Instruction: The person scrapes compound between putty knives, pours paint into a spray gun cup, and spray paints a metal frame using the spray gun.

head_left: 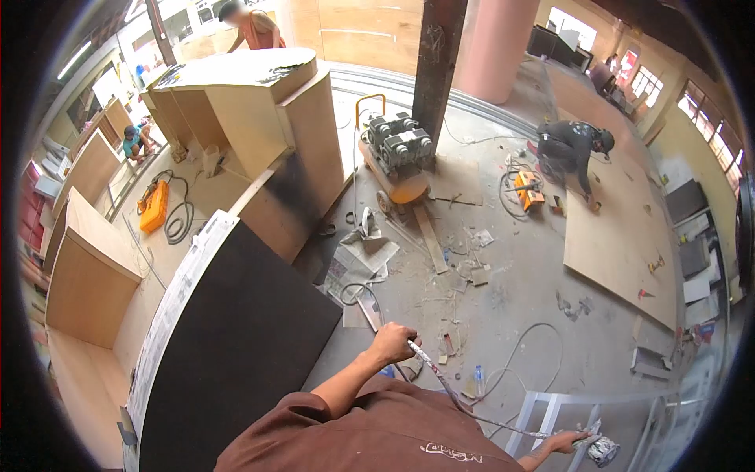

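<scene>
Sawdust, wood offcuts and newspaper sheets lay across the grey workshop floor [511,244]. Low on the right, the silvery, crumpled-looking tool [604,451], perhaps a wrapped spray gun, was held by the right hand [565,442], its fingers closed around the near end. The paint-spattered hose [444,383] ran from there to the left hand [393,344], clamped around it well apart from the right. Beneath the tool stood a pale metal frame [598,399]; a clear plastic bottle [479,377] stood near the hose, within a loop of thin grey line [560,350]. A large matte-black panel [244,315] filled the left side, and a twin-motor compressor [399,141] sat farther off.

The hose seemed likely to snag on the frame or tip the bottle if pulled sharply. A foot could have caught in the loop, and any air blast might have lifted dust onto the panel.
</scene>
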Motion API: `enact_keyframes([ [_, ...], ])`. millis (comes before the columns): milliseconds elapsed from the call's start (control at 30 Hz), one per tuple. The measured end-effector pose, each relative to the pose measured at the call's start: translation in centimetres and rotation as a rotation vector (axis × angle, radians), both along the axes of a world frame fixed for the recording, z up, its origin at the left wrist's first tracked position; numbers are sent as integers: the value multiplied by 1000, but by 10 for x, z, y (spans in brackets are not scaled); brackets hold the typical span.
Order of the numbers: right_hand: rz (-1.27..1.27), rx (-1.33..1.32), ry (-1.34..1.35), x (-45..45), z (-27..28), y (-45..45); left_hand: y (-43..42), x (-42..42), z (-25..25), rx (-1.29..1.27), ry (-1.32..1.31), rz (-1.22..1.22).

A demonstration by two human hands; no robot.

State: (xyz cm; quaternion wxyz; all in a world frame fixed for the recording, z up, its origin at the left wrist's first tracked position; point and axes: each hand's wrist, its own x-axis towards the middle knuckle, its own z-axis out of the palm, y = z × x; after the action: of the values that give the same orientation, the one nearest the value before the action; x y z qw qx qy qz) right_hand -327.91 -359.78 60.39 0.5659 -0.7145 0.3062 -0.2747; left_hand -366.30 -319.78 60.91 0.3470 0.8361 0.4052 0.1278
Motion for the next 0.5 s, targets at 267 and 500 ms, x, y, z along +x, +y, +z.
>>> enact_keyframes([
  [267, 20, -84, 137, 124, -28, 118, 117, 42, -27, 87, -137, 61],
  [500, -26, -181, 107, 140, -22, 252, 253, 83, -63, -80, -137, 4],
])
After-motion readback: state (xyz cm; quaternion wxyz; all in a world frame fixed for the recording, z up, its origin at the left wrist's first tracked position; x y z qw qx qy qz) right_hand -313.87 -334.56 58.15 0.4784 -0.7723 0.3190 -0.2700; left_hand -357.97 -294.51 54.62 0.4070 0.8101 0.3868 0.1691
